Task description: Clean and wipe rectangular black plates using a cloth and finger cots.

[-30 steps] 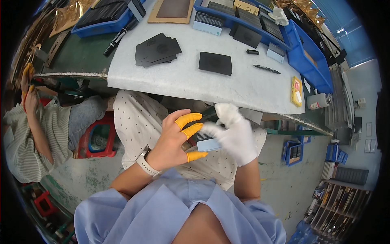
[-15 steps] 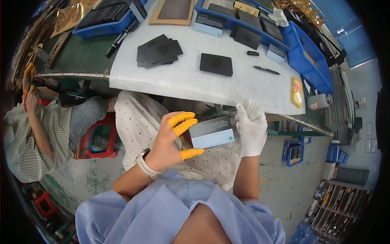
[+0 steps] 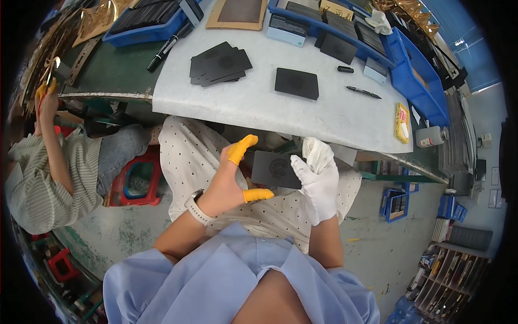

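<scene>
- A worn grey-green floor (image 3: 372, 243) spreads under everything, its paint scuffed off in patches.
- A pale wall (image 3: 488, 140) closes the room at the far right.
- The worktable has a green top (image 3: 124, 65), mostly overlaid by a white sheet (image 3: 216, 102) whose front edge runs just above the person's lap.
- A rack of narrow shelves (image 3: 450, 286), packed with thin items, stands at the lower right.
- A co-worker (image 3: 54, 178) in a striped top sits at the left, hands raised.
- A red stool (image 3: 154, 178) is beneath the co-worker.
- Blue trays border the work area: one at upper left (image 3: 145, 40) full of black cards, a long one (image 3: 372, 56) along the back, another (image 3: 440, 110) at the right.
- The left hand (image 3: 224, 186), in yellow finger covers, has thumb and forefinger spread wide beside the held card; whether they touch it, I cannot tell.
- The right hand (image 3: 321, 186), white-gloved, pinches that card at its right end, thumb in front, the other fingers' grip hidden.
- The black card (image 3: 272, 170), bearing a round design, is above the lap, just in front of the table edge.
- On the sheet lie fanned black cards (image 3: 221, 65) and, apart from them, a squared black stack (image 3: 297, 83).
- A yellow packet (image 3: 402, 123) lies near the right edge.
- A slim pen (image 3: 364, 92) rests near a short black cap (image 3: 345, 69).
</scene>
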Motion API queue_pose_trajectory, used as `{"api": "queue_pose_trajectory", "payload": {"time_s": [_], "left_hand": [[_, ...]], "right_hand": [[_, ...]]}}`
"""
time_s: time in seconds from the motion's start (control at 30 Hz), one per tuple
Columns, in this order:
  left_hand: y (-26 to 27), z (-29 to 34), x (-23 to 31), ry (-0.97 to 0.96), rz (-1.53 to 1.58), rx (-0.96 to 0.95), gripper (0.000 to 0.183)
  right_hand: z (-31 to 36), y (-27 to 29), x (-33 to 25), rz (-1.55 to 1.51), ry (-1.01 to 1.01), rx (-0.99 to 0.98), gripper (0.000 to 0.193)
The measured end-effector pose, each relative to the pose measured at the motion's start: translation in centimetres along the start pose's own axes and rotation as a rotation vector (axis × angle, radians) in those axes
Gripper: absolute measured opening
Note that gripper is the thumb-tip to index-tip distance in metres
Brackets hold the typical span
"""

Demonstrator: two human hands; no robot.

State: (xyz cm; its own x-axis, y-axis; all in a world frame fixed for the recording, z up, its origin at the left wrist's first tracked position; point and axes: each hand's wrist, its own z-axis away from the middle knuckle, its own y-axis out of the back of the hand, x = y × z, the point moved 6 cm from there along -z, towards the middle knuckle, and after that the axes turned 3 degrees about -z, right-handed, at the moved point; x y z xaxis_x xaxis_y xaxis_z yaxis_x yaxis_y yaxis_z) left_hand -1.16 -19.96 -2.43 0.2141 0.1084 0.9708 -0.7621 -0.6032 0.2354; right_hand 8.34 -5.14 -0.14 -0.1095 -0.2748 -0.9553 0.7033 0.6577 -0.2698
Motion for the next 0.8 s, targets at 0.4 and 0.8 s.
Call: {"api": "queue_pose_trajectory", "payload": {"time_s": [0.4, 0.8], "left_hand": [[1.7, -0.1, 1.8, -0.373, -0.343, 0.111, 0.069], [1.9, -0.3, 1.9, -0.378, -0.339, 0.152, 0.068]], "right_hand": [[-0.3, 1.8, -1.0, 0.008, -0.029, 0.185, 0.019], [0.0, 2.1, -1.0, 0.017, -0.009, 0.211, 0.019]]}}
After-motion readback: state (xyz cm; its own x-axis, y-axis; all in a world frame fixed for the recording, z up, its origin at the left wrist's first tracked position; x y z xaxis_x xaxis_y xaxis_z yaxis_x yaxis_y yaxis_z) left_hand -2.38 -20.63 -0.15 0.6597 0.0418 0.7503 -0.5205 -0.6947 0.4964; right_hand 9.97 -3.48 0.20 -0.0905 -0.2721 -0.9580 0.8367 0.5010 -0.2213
